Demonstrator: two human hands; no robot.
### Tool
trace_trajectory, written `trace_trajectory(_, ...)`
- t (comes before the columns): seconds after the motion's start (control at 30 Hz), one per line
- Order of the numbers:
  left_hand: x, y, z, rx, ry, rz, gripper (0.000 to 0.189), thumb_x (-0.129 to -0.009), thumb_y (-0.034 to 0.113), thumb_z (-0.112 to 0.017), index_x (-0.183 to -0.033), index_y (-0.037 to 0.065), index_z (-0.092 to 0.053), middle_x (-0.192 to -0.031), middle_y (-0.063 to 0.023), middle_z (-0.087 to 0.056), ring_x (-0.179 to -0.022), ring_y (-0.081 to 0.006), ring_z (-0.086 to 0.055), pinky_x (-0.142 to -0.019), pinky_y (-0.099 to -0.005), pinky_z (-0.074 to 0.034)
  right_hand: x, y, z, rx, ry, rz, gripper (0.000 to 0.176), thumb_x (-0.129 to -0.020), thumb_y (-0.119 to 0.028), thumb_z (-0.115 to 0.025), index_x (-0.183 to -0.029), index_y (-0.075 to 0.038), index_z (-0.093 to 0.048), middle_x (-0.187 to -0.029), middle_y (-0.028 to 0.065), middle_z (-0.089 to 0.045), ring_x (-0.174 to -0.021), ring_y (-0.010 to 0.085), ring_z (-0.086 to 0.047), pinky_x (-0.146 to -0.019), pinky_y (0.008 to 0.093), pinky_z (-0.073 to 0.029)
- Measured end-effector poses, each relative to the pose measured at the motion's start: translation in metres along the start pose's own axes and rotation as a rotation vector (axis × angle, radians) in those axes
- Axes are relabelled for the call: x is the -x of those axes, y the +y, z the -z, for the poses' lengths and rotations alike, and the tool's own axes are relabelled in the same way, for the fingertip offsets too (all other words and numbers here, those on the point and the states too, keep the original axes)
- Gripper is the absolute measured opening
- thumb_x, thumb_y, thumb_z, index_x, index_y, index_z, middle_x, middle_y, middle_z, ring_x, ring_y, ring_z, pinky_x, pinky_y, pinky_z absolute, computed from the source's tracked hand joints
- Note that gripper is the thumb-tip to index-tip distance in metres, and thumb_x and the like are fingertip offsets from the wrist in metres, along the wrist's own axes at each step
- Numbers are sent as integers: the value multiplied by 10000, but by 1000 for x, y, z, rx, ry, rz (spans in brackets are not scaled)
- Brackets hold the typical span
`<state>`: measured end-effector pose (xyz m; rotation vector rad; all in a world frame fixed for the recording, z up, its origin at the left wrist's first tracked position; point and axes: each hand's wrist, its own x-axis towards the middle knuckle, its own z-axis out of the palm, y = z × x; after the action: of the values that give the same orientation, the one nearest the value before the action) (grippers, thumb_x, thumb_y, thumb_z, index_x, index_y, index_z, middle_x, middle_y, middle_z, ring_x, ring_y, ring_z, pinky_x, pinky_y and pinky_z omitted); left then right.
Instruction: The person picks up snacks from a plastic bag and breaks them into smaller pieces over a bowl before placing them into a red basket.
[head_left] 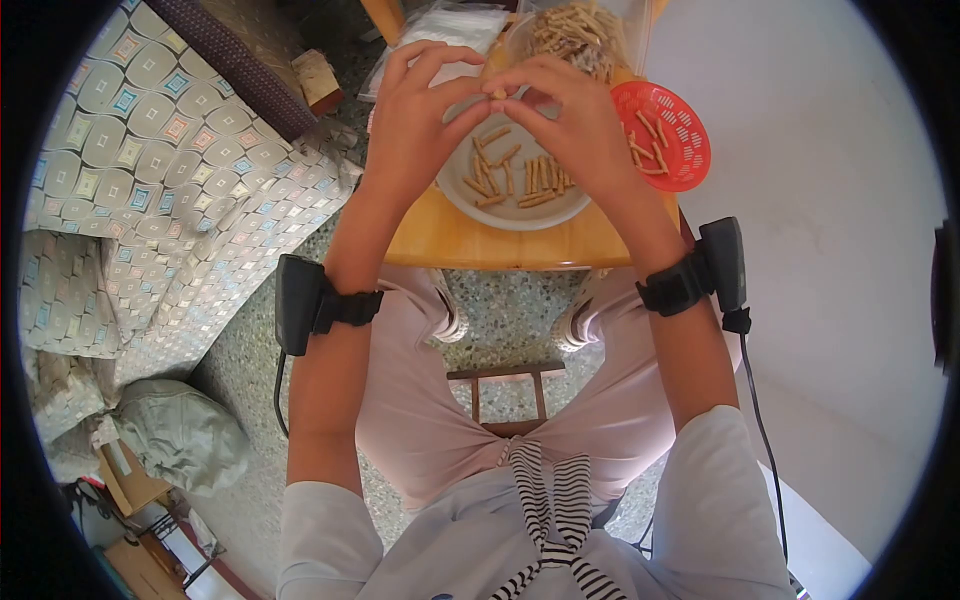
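Both hands are raised over the near side of a yellow wooden table (500, 252), their fingertips brought together above a plate (530, 224). Where they meet is a small pale piece (499, 94). The thumb and forefinger of the right hand (570, 115) pinch it. The thumb and forefinger of the left hand (425, 110) come up against it from the other side; whether they grip it too, one cannot tell.

Below, short brown sticks (531, 178) lie on the plate, some in a loose scatter to the left, others side by side in a row toward the right. Just right of the plate is a red basket (688, 115) with a few more sticks in it. Beyond the hands, a clear tub (638, 40) holds a heap of similar sticks; clear plastic bags (455, 35) lie to its left.

A black strap with a box is fastened round each forearm, a cable hanging from each. The person sits with knees apart, facing the table. Patterned cloth (200, 180) drapes at the left, near a grey-green bag (185, 435) on the floor.
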<state>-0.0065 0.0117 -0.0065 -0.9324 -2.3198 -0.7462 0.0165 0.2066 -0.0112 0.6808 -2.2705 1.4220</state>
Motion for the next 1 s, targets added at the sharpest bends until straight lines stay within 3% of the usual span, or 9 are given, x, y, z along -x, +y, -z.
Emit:
trace_trajectory(0.1,-1,1,0,-6,8,17,237,-760,122,-793,-996,127,-772,-1205,12,-652,-1243,-276,-469,-1062,-397,-390,1,-7,2,61,-15,53,212,-868,-132,-721,-1080,-133,-725,-926,49,-638,-763,204,-629,-692,337,-524)
trace_trajectory(0.23,-2,-2,4,-108,57,-37,266,-759,84,-782,-1017,148,-765,-1176,21,-650,-1192,-265,-500,-1007,-386,-433,3,-14,-1,68,-108,-55,182,-897,-159,-691,-1075,-140,-721,-892,42,-674,-704,208,-643,-662,324,-520)
trace_trajectory(0.4,2,1,5,-68,48,79,298,-784,12,-743,-1025,185,-765,-1112,23,-638,-887,-174,-604,-741,-314,-519,5,-11,-6,-42,-124,-125,188,-926,-216,-672,-1095,-144,-709,-869,45,-710,-640,198,-667,-633,313,-514)
trace_trajectory(0.5,-2,3,5,-52,147,4,302,-784,-4,-740,-1023,180,-761,-1075,5,-645,-810,-156,-606,-707,-294,-516,5,-10,-7,-141,-130,-193,209,-931,-232,-674,-1113,-129,-670,-891,55,-722,-635,184,-681,-617,316,-513)
trace_trajectory(0.63,-1,5,4,-35,162,56,304,-783,-14,-738,-1032,159,-756,-1023,-16,-663,-841,-184,-628,-737,-311,-524,3,-14,-9,-163,-56,-250,270,-905,-233,-709,-1112,-104,-594,-894,59,-729,-628,177,-684,-603,311,-509)
trace_trajectory(0.7,-3,1,2,-11,159,-67,307,-788,-22,-732,-1055,128,-745,-1009,-31,-686,-885,-216,-651,-767,-329,-534,3,-14,-9,-164,-42,-267,291,-891,-230,-725,-1099,-96,-572,-899,57,-729,-631,178,-685,-601,310,-507)
trace_trajectory(0.93,-8,6,4,-2,215,-141,279,-790,51,-728,-1040,176,-739,-1006,1,-703,-903,-219,-661,-723,-336,-543,1,-19,-6,-143,65,-262,295,-855,-173,-748,-1066,-102,-554,-959,60,-724,-688,187,-694,-621,314,-513)
trace_trajectory(1.0,-7,14,10,33,146,-202,273,-790,6,-743,-1047,98,-732,-1030,-55,-711,-930,-254,-660,-800,-353,-539,1,-19,-4,-83,89,-276,300,-852,-157,-747,-1075,-102,-555,-965,60,-721,-714,188,-699,-631,312,-516)
